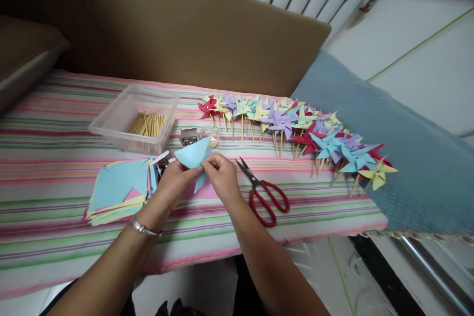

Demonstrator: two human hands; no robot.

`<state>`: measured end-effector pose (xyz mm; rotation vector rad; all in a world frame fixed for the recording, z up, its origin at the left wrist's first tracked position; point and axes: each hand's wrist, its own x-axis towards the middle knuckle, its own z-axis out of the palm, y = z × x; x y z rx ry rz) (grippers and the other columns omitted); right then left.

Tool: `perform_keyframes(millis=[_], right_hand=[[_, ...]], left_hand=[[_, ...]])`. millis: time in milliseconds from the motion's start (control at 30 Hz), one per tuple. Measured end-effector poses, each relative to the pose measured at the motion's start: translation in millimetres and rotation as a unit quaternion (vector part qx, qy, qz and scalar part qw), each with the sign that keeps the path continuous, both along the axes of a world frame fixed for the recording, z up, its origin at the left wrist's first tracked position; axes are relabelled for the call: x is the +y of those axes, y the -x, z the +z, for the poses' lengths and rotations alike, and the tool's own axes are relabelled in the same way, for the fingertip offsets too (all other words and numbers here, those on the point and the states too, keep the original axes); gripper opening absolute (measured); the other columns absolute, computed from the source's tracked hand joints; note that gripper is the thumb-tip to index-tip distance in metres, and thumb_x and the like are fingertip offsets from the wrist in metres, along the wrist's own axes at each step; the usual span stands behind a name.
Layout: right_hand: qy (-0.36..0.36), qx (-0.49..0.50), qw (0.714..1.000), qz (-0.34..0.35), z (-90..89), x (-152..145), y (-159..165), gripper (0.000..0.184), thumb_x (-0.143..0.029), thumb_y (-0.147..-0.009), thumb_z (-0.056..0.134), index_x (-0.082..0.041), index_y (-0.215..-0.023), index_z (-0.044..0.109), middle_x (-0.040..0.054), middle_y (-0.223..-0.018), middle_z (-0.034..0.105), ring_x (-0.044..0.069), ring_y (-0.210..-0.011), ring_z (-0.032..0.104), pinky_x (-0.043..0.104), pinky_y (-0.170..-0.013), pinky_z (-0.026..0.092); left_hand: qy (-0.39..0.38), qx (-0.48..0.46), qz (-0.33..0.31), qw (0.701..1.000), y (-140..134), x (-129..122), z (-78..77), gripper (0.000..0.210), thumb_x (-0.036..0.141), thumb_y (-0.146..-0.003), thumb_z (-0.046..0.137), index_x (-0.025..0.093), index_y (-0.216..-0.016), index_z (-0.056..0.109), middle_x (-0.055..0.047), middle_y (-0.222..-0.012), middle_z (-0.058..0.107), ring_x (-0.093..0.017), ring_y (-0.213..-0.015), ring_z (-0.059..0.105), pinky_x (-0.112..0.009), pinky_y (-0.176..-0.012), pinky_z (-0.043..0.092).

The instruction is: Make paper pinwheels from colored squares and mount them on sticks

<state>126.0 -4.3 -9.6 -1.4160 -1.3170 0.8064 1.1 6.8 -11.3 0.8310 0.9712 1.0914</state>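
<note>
Both our left hand (175, 181) and right hand (222, 176) pinched blue paper (193, 154) between them; we thought tugging could tear it.

Slightly dim, diffuse light; the brown board (185, 29) darkens toward the upper left, the bracelet (142, 227) glints (only faintly), fine detail looks soft, and wide-angle distortion stretches the edges
</note>
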Motion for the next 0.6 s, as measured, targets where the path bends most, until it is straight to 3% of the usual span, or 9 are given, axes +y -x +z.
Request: perform_keyframes(millis=[600], right_hand=[[0.041, 0.048, 0.998, 0.02, 3.0, -0.3, 1.7, 0.015, -0.031, -0.074, 0.058, -0.019, -0.065, 0.057, -0.0025, -0.061, 0.056, 0.013, -0.059, 0.051, 0.024, -0.058, 0.041]], left_hand=[[0.018, 0.016, 0.041, 0.999, 0.0, 1.5, -6.2, 0.03, 0.027, -0.057, 0.079, 0.013, -0.082, 0.071, -0.005, -0.076, 0.072, -0.017, -0.068, 0.062, -0.028, -0.068, 0.046]])
